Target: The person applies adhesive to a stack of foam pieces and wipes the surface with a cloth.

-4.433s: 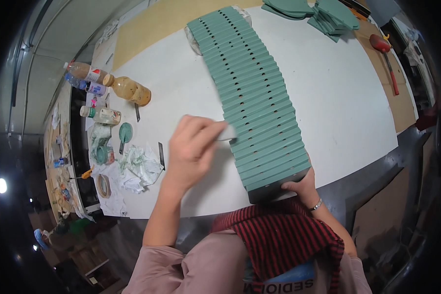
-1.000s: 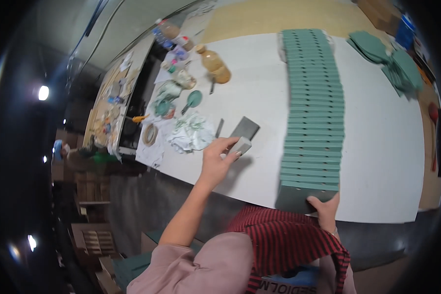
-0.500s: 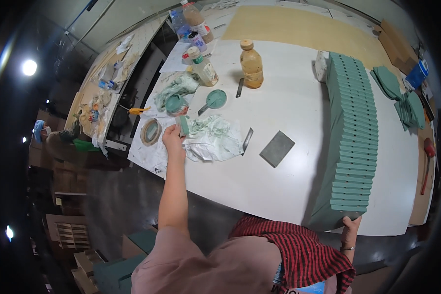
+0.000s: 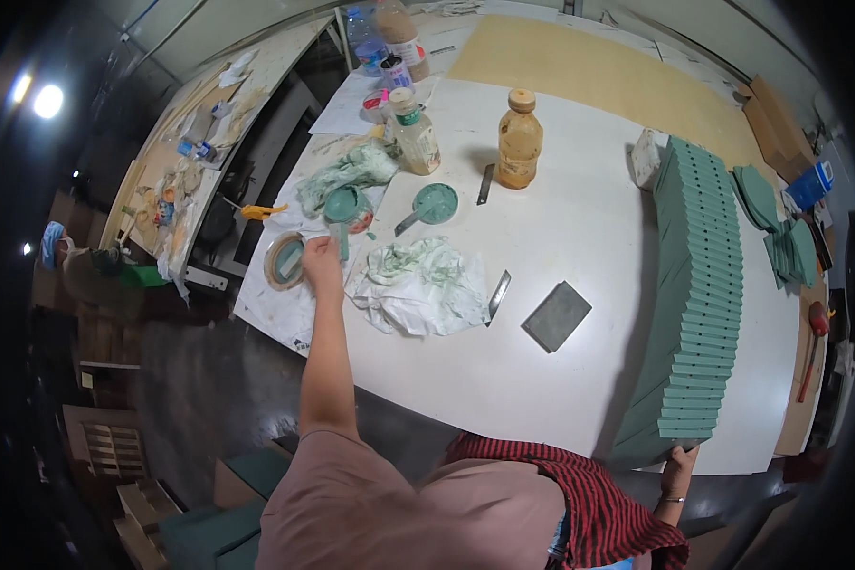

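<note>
My left hand (image 4: 323,264) is closed with its fingertips on a small flat green block (image 4: 340,243), between a roll of tape (image 4: 283,260) and a crumpled, green-stained white cloth (image 4: 420,287). Just beyond it sits a small cup of green paste (image 4: 344,202). A round green lid-like dish (image 4: 436,203) with a flat blade across its rim lies to the right. At the table's near right edge, my right hand (image 4: 677,468) grips the near end of a long row of stacked green stepped pieces (image 4: 701,294); some of its fingers are hidden.
A grey rectangular block (image 4: 557,316) and a metal blade (image 4: 499,296) lie mid-table. An amber bottle (image 4: 519,142) and a green-labelled bottle (image 4: 415,133) stand farther back. A white block (image 4: 648,159) touches the row's far end. Loose green pieces (image 4: 790,249) and a red-handled tool (image 4: 811,347) lie right.
My left hand has moved a little left, with the small green block, toward the tape roll. My right hand stays at the row's near end. The whole view has shifted slightly.
</note>
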The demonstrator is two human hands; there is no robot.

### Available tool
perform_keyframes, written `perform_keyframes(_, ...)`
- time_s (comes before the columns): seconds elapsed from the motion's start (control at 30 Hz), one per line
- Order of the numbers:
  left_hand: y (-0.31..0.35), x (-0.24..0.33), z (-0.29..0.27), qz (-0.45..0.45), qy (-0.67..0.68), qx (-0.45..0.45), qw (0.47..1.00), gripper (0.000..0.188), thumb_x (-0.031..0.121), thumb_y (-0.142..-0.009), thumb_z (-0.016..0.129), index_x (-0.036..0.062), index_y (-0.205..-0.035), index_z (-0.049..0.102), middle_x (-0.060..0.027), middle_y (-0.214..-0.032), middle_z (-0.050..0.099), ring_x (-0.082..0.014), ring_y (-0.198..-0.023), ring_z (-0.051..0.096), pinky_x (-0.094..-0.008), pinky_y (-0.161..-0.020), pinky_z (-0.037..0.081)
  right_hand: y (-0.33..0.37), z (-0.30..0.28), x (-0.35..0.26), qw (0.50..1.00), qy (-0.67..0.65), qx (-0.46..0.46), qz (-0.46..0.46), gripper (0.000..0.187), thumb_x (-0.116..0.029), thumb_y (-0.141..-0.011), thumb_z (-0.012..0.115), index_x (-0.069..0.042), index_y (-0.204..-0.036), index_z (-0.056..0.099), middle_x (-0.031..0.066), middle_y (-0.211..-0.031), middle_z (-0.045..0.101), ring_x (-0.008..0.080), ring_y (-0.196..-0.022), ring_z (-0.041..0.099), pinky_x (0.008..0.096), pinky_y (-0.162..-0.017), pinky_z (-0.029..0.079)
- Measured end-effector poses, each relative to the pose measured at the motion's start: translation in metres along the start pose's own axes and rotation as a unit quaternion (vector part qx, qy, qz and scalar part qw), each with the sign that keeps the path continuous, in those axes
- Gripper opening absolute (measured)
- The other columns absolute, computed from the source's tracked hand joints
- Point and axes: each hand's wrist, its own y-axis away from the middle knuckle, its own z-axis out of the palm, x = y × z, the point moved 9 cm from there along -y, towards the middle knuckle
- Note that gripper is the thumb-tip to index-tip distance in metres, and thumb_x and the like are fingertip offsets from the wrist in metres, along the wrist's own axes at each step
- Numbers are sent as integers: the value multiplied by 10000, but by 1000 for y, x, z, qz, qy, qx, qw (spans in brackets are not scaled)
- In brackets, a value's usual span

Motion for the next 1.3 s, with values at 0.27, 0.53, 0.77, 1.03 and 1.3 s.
perform_keyframes(0.27,35,59,0,170,-441,56,880,130,160,-846,741,117,-969,725,-113,-959,720,-323,-918,666,-438,-788,516,-3,-14,11,1000,15,-23,1,939,-326,-799,800,-77,-1556,304,70,-1466,497,240,-1281,514,389,-1059,405)
perform_keyframes(0.53,79,102,148,299,-433,-172,833,229,184,-837,743,87,-1043,712,-115,-1024,688,-331,-1034,628,-463,-828,522,2,-3,1,1000,-7,-4,17,932,-212,-738,791,-23,-1527,333,95,-1470,484,254,-1331,466,377,-1140,317)
perform_keyframes(0.77,73,82,146,280,-490,-156,811,172,214,-896,653,92,-993,725,-136,-977,700,-352,-972,653,-490,-809,529,4,-3,6,1000,2,16,19,945,-192,-701,789,-21,-1515,340,100,-1462,475,256,-1326,457,369,-1136,315)
perform_keyframes(1.03,72,90,135,204,-399,-139,883,214,227,-952,590,63,-963,726,-114,-809,748,-360,-823,690,-461,-781,526,4,4,-3,1000,15,2,-6,872,-98,-747,674,-23,-1540,317,90,-1471,480,239,-1316,474,364,-1123,337)
perform_keyframes(1.3,49,60,130,185,-233,-123,947,160,118,-921,655,-17,-926,741,-94,-710,715,-136,-552,639,-300,-572,507,4,15,-10,1000,11,12,-4,941,-262,-707,818,-22,-1497,368,91,-1439,493,246,-1317,468,369,-1131,319)
